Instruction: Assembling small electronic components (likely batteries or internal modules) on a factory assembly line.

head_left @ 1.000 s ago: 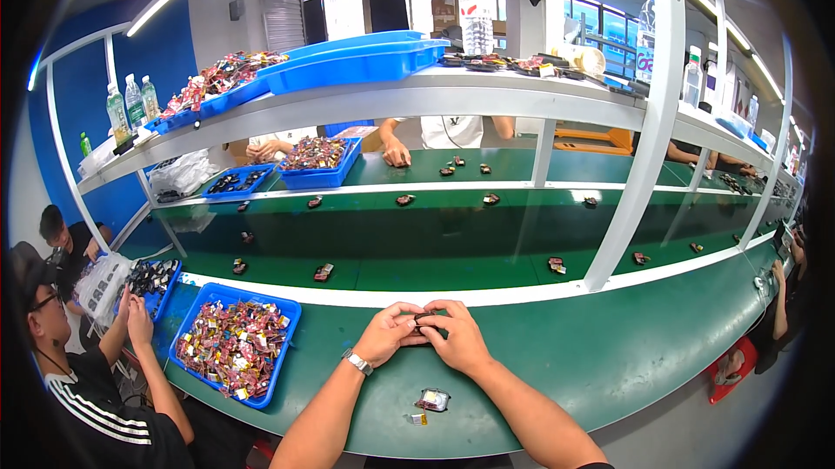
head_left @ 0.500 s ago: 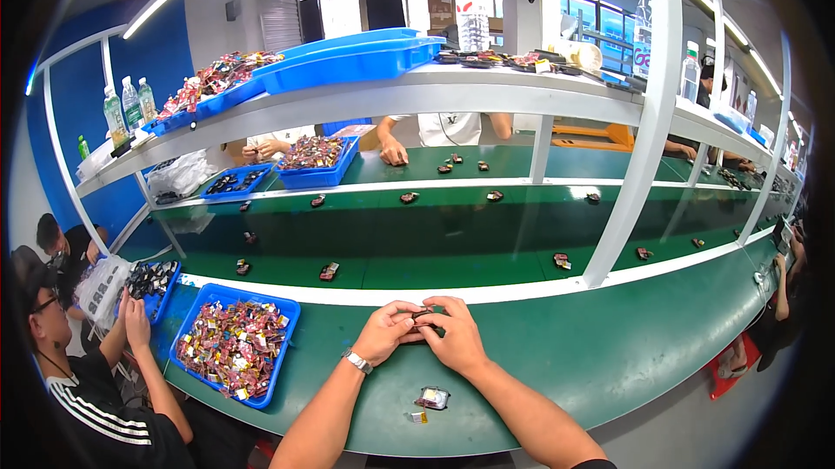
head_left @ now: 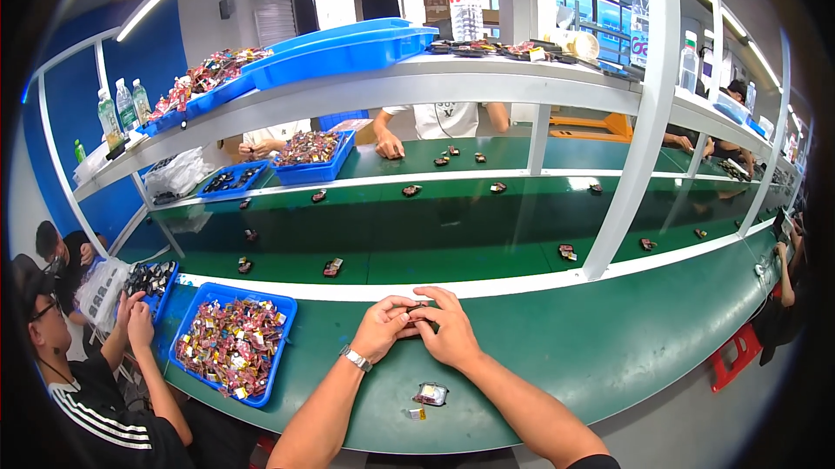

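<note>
My left hand (head_left: 379, 331), with a silver watch at its wrist, and my right hand (head_left: 450, 330) meet over the near green worktop. Both sets of fingers close around a small dark casing (head_left: 420, 311), mostly hidden by the fingers. Closer to me lies an open electronic unit (head_left: 431, 394) with a dark rim and a pale inside. A small silver-and-yellow battery (head_left: 417, 414) rests beside it, and whether a wire joins the two I cannot tell.
A blue tray (head_left: 288, 334) heaped with red, yellow and silver small parts stands to my left, with a seated co-worker (head_left: 104, 417) beyond it. Ahead, a green conveyor (head_left: 435, 264) carries several small units. A white post (head_left: 628, 147) rises right of centre, supporting a loaded shelf (head_left: 365, 86).
The units on the conveyor have shifted slightly to the right. My hands stay together on the dark casing, with the right fingers a little changed in position.
</note>
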Action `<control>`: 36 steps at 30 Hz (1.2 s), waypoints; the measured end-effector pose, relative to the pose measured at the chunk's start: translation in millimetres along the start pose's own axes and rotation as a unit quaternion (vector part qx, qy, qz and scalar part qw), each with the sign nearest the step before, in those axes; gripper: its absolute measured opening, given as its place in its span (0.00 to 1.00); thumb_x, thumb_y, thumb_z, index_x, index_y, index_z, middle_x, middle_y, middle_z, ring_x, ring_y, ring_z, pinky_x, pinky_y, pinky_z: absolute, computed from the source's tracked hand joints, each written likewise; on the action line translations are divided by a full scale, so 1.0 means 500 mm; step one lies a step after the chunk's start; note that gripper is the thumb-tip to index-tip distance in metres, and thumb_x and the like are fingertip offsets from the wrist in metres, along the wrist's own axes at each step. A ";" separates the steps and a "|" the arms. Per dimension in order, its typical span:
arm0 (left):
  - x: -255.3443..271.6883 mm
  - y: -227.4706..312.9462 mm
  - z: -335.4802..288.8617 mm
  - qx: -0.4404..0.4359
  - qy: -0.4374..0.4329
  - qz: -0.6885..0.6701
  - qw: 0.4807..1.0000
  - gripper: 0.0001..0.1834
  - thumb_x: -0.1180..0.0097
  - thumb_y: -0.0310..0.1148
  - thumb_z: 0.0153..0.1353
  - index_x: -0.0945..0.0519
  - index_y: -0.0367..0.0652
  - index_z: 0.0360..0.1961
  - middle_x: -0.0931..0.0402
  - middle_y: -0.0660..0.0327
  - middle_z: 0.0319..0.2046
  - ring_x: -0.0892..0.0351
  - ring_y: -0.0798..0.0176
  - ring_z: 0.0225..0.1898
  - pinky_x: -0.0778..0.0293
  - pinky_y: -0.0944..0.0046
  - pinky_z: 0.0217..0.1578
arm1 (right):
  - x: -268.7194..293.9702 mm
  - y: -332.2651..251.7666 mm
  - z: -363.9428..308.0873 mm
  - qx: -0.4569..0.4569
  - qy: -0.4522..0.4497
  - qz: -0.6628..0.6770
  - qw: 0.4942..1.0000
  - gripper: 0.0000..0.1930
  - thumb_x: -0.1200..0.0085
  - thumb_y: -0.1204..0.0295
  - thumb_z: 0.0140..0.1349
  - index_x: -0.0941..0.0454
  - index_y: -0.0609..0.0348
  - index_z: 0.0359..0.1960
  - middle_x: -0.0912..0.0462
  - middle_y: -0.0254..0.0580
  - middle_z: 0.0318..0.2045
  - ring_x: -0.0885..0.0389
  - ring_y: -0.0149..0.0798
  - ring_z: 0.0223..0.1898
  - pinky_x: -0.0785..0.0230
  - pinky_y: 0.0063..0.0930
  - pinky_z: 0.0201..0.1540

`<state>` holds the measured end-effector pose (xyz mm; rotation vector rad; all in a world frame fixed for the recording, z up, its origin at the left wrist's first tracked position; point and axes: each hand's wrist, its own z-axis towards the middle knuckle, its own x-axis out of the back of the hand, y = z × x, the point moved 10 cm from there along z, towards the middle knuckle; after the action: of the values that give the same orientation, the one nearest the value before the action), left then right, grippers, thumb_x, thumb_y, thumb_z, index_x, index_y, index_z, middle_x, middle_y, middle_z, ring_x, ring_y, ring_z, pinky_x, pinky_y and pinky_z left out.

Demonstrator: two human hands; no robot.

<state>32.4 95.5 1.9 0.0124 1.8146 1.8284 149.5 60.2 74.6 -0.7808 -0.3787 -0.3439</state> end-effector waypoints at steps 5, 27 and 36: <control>-0.006 0.004 0.005 -0.012 -0.008 -0.020 1.000 0.12 0.51 0.25 0.69 0.30 0.36 0.53 0.22 0.52 0.48 0.20 0.60 0.51 0.20 0.58 0.52 | 0.013 -0.010 -0.002 0.024 0.005 -0.053 0.998 0.10 0.40 0.78 0.53 0.16 0.55 0.38 0.24 0.41 0.54 0.27 0.47 0.55 0.30 0.36 0.55; 0.001 -0.011 0.004 0.025 0.032 0.020 0.999 0.12 0.54 0.24 0.70 0.30 0.37 0.53 0.21 0.54 0.46 0.19 0.62 0.47 0.19 0.59 0.49 | 0.019 -0.027 0.007 0.042 0.052 -0.129 0.989 0.07 0.36 0.77 0.49 0.18 0.57 0.31 0.21 0.38 0.32 0.21 0.41 0.35 0.25 0.33 0.36; -0.002 -0.011 0.006 0.023 0.035 0.031 0.999 0.11 0.55 0.23 0.69 0.29 0.36 0.52 0.21 0.55 0.44 0.19 0.62 0.46 0.19 0.60 0.48 | 0.011 -0.027 0.000 0.052 0.070 -0.178 0.980 0.06 0.37 0.77 0.49 0.18 0.56 0.30 0.22 0.35 0.32 0.22 0.40 0.34 0.25 0.33 0.35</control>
<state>36.5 97.6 -2.4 0.0229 1.9251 1.8502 148.5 50.6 85.2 -0.5801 -0.4010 -0.7053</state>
